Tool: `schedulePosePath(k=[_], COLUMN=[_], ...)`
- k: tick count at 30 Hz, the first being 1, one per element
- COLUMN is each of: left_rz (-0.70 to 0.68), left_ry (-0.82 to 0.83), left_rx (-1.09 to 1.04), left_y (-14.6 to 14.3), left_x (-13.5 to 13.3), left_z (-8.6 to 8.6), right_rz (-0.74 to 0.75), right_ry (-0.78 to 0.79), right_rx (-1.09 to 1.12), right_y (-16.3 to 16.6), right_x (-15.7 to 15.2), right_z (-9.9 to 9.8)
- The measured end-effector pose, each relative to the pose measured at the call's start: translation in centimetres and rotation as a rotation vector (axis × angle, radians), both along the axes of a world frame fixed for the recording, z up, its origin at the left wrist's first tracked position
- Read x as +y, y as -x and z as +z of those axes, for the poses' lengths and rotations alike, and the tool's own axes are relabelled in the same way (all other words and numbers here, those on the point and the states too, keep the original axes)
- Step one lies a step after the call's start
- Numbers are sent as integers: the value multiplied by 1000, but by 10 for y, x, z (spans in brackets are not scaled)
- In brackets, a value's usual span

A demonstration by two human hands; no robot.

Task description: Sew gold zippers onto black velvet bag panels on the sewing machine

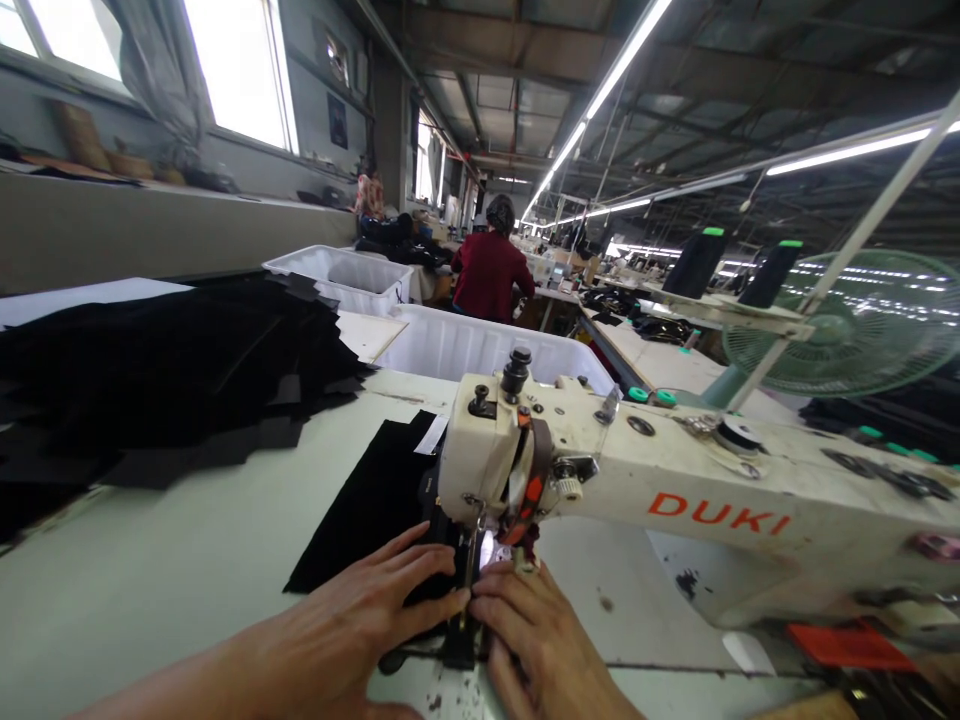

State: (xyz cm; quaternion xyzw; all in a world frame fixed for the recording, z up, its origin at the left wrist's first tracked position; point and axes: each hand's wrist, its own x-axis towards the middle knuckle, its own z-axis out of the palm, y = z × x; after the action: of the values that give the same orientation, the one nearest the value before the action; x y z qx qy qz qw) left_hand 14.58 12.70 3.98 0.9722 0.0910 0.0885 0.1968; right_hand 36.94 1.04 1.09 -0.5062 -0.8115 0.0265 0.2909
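A black fabric piece [367,500] with a small white label [432,435] lies under the head of a sewing machine [480,450]. My left hand [375,610] rests flat on the fabric's near part, left of the needle area, fingers stretched out. Just in front of the presser foot, my right hand [532,635] has its fingers bent and pressed together at the right edge of a narrow dark strip [460,640], which runs toward me between both hands. What sits beneath the right fingertips is partly hidden. A lamp lights the needle area.
Stacked black fabric pieces [172,370] cover the table's left side. Behind the machine stand white plastic bins [495,340]. Black thread cones [694,265] and a green fan [840,325] are at right. A person in a dark red top [491,270] sits farther ahead.
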Motion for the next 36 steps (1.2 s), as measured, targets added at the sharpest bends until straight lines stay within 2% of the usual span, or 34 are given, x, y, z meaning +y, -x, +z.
schedulePosePath(k=[10,16,24,33,36], left_rz=[50,42,41,33,16], left_ry=[-105,-118,-83,-71,-48], left_rx=[-35,8,-66,-31,-47], left_y=[-6,-10,-6,-10,-9], left_x=[15,18,19,16,14], left_z=[-24,-19,-26,-16,-11], right_rz=[-143,-166,-159,-170,-141], right_ry=[-135,-99,-105,-110,-196], right_rx=[-48,-64,-56,-121,-230], right_y=[3,1,1,1,-8], right_x=[5,5,5,7,7], right_z=[-11,-15,-17,-15,-23])
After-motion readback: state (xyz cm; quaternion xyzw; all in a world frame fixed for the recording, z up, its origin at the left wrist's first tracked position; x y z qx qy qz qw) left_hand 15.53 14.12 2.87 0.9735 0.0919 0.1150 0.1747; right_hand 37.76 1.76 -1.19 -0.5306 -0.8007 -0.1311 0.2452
